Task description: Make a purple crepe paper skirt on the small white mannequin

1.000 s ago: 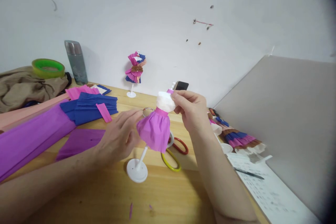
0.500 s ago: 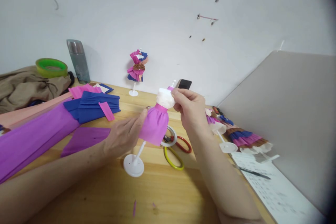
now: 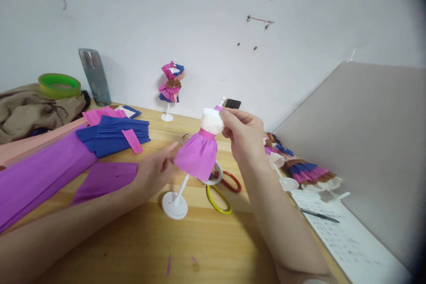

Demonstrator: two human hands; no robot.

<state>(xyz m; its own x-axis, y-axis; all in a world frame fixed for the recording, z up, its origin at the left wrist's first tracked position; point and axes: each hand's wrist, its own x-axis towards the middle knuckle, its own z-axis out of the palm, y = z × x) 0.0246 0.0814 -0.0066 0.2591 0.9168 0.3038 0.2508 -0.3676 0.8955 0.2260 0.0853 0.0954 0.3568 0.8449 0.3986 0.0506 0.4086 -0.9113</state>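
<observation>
A small white mannequin stand point(image 3: 175, 205) carries a white paper bodice and a purple paper skirt point(image 3: 196, 156); it leans over the wooden table point(image 3: 206, 248). My right hand point(image 3: 244, 135) pinches the white bodice at the top. My left hand point(image 3: 156, 171) sits just left of the skirt, fingers loosely spread, fingertips near its edge and holding nothing.
Scissors with yellow and red handles point(image 3: 221, 191) lie behind the stand. Purple, blue and pink crepe paper point(image 3: 113, 135) lies at left. A finished paper dress on a stand point(image 3: 171, 84), a grey flask point(image 3: 95, 77), green tape roll point(image 3: 60, 85), laid-down dressed mannequins point(image 3: 299, 173), and a printed sheet with a pen point(image 3: 319, 216) are about.
My left hand has drawn back from the skirt and its fingers have opened. The mannequin has shifted slightly; my right hand keeps its pinch on the bodice.
</observation>
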